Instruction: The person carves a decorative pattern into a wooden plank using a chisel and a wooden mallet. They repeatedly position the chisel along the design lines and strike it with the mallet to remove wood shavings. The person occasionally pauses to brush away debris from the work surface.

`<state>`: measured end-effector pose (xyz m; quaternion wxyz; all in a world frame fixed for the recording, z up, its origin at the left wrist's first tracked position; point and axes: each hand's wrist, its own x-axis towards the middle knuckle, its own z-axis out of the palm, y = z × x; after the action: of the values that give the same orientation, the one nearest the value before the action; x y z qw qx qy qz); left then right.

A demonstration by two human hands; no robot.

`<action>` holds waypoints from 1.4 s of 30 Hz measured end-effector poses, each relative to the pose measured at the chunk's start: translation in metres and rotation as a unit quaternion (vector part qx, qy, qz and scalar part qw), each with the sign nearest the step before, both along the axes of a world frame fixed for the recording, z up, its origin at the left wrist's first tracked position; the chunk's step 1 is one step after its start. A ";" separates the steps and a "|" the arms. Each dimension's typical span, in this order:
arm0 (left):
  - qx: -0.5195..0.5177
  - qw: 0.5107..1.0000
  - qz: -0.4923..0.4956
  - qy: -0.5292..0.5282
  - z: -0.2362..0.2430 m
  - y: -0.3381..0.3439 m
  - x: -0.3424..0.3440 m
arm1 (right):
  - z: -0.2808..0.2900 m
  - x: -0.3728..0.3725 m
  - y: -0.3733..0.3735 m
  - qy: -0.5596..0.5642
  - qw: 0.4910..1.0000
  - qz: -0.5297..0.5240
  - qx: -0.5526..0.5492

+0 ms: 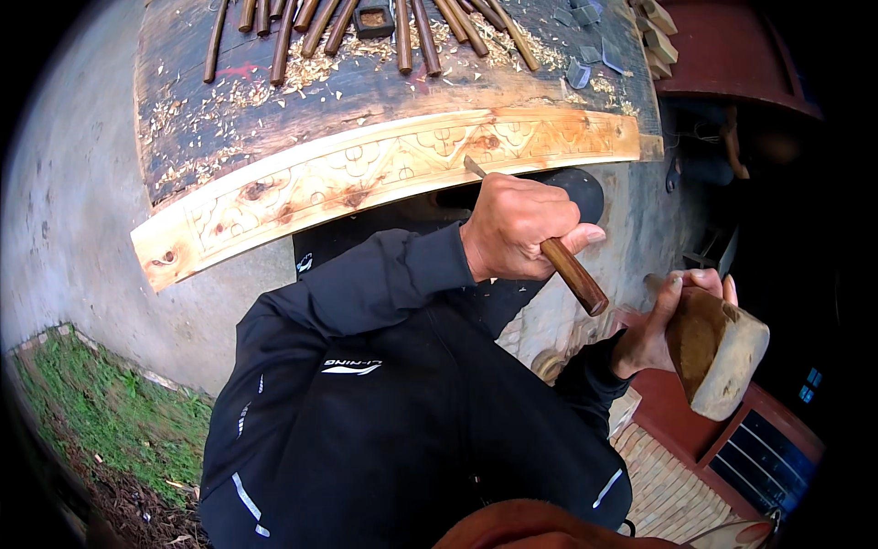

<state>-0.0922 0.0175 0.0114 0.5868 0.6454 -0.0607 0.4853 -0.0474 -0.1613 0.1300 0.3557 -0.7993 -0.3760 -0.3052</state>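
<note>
Nearest to you, your right hand (660,322) is closed firmly on a wooden mallet (720,355), its block-shaped head facing outward and well apart from the chisel's butt, so no blow is landing at this moment. Your left hand (526,224) is clamped round the brown handle of a chisel (576,277), fingers wrapped and thumb extended, with the blade slanting out ahead of the fist to the patterned face of the board. The board (389,166) lies just beyond that hand, along the near edge of the bench (384,97), its long axis running from left to right. On progress: you have line work along most of its length, zigzag bands and lobed floral shapes set within a border, and both ends are plain. I judge the layout complete and the carving at an early stage, since the areas between the lines look level with the surface and little raised form shows; removing that ground and shaping the motifs appear outstanding. Through this fisheye view I cannot tell how deep the lines run or whether the blade tip is biting. Farther off, pale shavings (306,75) are scattered over the bench, indicating cutting has taken place there. Grey curved pieces (578,74) lie at its right, and a row of wooden-handled tools (403,38) flanks a small dark square box (373,22) at the far side.
</note>
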 end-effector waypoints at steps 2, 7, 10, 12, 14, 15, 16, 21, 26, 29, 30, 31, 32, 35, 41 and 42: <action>-0.006 1.000 -0.006 0.010 0.002 0.003 -0.002 | 0.018 0.005 -0.004 -0.070 0.994 0.046 0.065; -0.033 0.999 0.019 0.034 0.007 0.002 0.004 | 0.046 -0.008 0.003 -0.019 0.926 0.245 0.286; -0.014 0.999 0.036 0.039 -0.001 0.000 0.005 | 0.022 -0.017 0.031 -0.134 0.964 -0.050 -0.224; -0.020 0.999 0.028 0.030 0.002 0.001 0.007 | 0.032 -0.013 0.036 -0.123 0.976 -0.093 -0.157; -0.028 0.999 0.014 0.033 0.004 0.000 0.007 | 0.041 -0.008 0.024 -0.122 0.992 -0.022 0.019; -0.027 0.999 0.013 0.035 0.005 0.000 0.005 | 0.045 -0.005 0.023 -0.131 0.986 0.025 0.104; -0.026 0.999 0.011 0.037 0.005 -0.001 0.004 | 0.038 -0.008 0.024 -0.105 0.972 0.106 0.181; -0.008 0.999 0.024 0.023 0.002 0.001 0.005 | 0.015 0.008 0.018 -0.113 0.969 -0.016 -0.218; 0.144 0.987 -0.055 -0.047 -0.011 -0.018 -0.010 | -0.035 0.015 -0.009 0.131 0.987 -0.054 0.082; 0.256 0.961 -0.077 -0.071 -0.010 -0.029 -0.028 | -0.074 0.025 -0.014 0.460 0.866 0.005 0.194; 0.304 0.950 -0.060 -0.046 -0.005 -0.022 -0.034 | -0.087 0.029 -0.018 0.532 0.814 -0.004 0.232; 0.313 0.948 -0.056 -0.022 -0.002 -0.010 -0.035 | -0.101 0.033 -0.022 0.598 0.755 -0.011 0.270; 0.322 0.945 -0.053 0.005 0.002 0.003 -0.038 | -0.120 0.035 -0.031 0.613 0.738 -0.003 0.281; 0.366 0.923 -0.006 0.120 0.000 0.047 -0.049 | -0.138 0.039 -0.038 0.626 0.719 0.022 0.302; 0.420 0.859 0.104 0.272 -0.032 0.102 -0.072 | -0.136 0.041 -0.035 0.614 0.744 0.042 0.261; 0.410 0.860 0.123 0.279 -0.032 0.110 -0.073 | -0.137 0.041 -0.036 0.610 0.746 0.038 0.266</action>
<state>-0.1657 0.1275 -0.0201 0.1971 0.9381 -0.0077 0.2848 -0.0069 -0.1973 -0.0069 0.7188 -0.6732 -0.0122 0.1732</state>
